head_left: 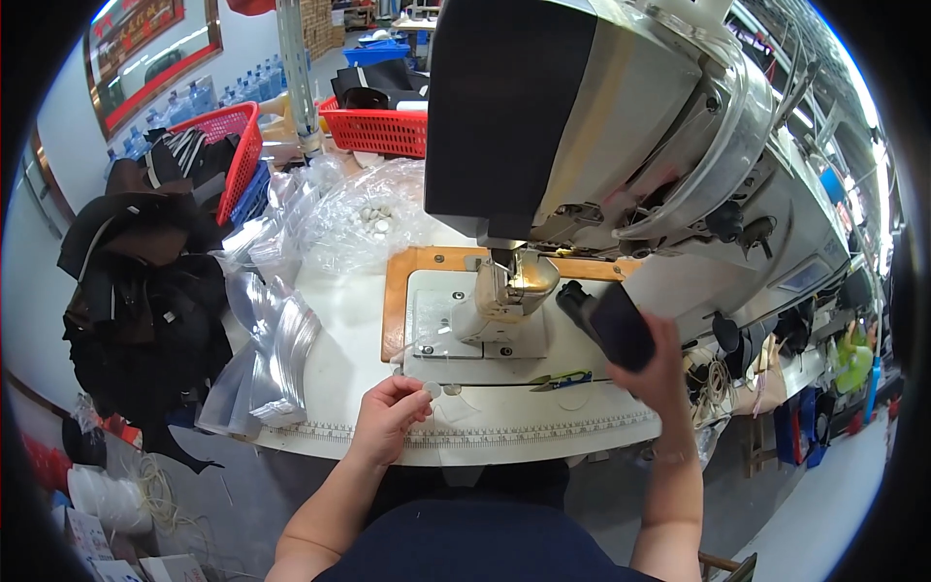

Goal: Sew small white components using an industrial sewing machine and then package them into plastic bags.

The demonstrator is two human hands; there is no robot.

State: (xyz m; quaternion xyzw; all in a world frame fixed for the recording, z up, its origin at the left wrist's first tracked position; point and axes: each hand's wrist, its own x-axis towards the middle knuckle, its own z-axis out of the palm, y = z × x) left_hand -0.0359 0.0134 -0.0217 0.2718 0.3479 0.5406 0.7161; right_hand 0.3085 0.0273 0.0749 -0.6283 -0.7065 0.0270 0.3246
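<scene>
Left hand: thumb and index together, pinched on a small pale disc. Disc sits at the fingertips, over the front part of the white table, near the edge. Other left fingers curled in behind the pinch.

Right hand: on the near end of a dark handheld item. Blurred, so exact finger placement unclear, but it looks closed around that end. Item is tilted, far end pointing up and left from the right fingers, toward the machine post. Can't tell what kind of tool it is.

Sewing machine: head is beyond both hands, its post between them and farther out than the left fingertips.

Snips, yellow-green and blue: on the table, between the two hands, nearer the right fingers. Ruler strip: runs along the table's front edge, on the near side of the left fingertips.

Left of the left fingers: bundle of clear plastic strips, then a pile of black material farther left. Beyond the strips, well away from the fingers: clear plastic bag with pale round pieces. Red basket farther off behind that.
</scene>
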